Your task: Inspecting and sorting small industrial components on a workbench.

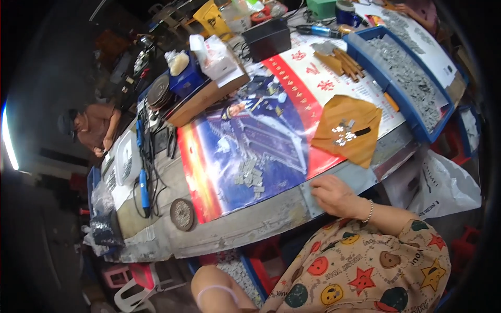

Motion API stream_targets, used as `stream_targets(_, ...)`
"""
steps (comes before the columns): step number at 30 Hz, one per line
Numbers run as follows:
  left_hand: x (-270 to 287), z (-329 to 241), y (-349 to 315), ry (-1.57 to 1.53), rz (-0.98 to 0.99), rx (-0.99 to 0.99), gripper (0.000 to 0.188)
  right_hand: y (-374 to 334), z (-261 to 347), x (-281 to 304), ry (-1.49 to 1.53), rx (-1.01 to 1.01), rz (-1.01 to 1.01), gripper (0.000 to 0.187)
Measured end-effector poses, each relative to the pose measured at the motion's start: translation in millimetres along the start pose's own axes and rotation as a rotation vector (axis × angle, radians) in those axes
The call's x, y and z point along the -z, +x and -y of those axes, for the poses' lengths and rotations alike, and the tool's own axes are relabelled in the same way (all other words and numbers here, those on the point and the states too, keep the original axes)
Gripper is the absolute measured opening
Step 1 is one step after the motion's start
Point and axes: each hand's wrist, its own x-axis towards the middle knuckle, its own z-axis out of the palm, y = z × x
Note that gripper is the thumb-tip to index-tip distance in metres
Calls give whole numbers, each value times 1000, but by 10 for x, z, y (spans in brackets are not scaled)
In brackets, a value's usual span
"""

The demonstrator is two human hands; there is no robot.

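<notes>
My right hand (334,195), with a beaded bracelet at the wrist, rests at the near table edge on a grey metal plate (360,181). Its fingers are curled closed; whatever may be in them is hidden. Just beyond it lies an orange-brown sheet (334,112) bearing small shiny metal pieces (342,136) and a short black strip (362,131). Left of the hand, a cluster of flat grey pieces (250,176) sits on a colourful poster (229,151). At the lower edge shows a bare limb (214,281) with a pale band; my left hand cannot be seen.
A blue tray (386,83) of small grey parts stands at right. A round dish (182,214) sits near the front edge. Blue-handled tools (143,190) with cables, a cardboard box (203,99) and a white tub (127,156) are at left. Another person (99,125) works far left.
</notes>
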Motion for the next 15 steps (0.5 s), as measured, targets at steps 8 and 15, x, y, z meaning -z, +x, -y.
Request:
stream_targets(8,-460,-153,-982,-118,1415,560,22,-8,-25,-1,8,-46,-70,17)
stream_targets(15,-403,-234,-3174,-353,1279,1459,36,0,48,-20,64,-11,-82,18)
